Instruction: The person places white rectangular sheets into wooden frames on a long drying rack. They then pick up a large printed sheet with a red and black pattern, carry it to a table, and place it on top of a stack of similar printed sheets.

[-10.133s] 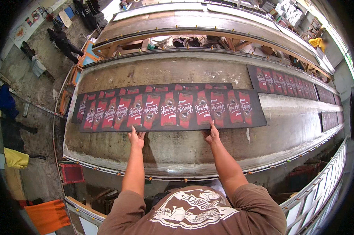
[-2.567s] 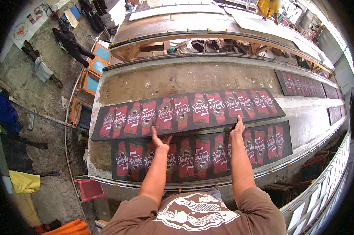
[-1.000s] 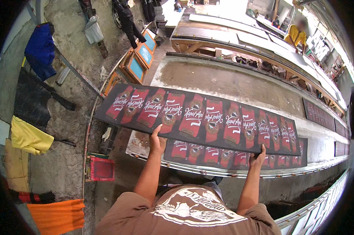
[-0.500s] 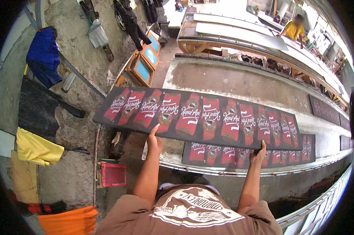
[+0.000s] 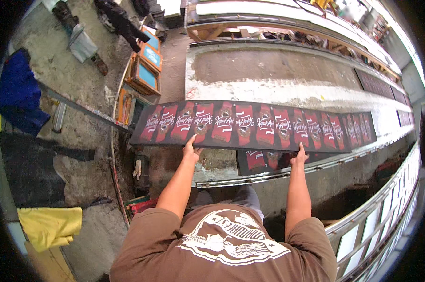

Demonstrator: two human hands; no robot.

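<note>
A long black board [image 5: 243, 127] with a row of repeated red and white prints is held level in front of me, its left end reaching past the table end. My left hand [image 5: 190, 148] grips its near edge left of the middle, thumb on top and fingers underneath. Farther right, my right hand [image 5: 299, 156] pinches the same edge in the same way. Beneath it on the table, a second printed board [image 5: 254, 163] is partly covered; its near strip and right end show.
A long low table [image 5: 250, 66] with a worn brown-and-white top extends rightward. More dark boards [image 5: 374, 83] lie along it. On the left are framed screens [image 5: 148, 77], a blue garment [image 5: 19, 89] and a yellow cloth [image 5: 50, 225]. A rack [image 5: 358, 235] with white panels stands at right.
The held board has moved to the right over the table and now covers more of the second board. Both hands keep their hold. My view has shifted, so the background sits higher.
</note>
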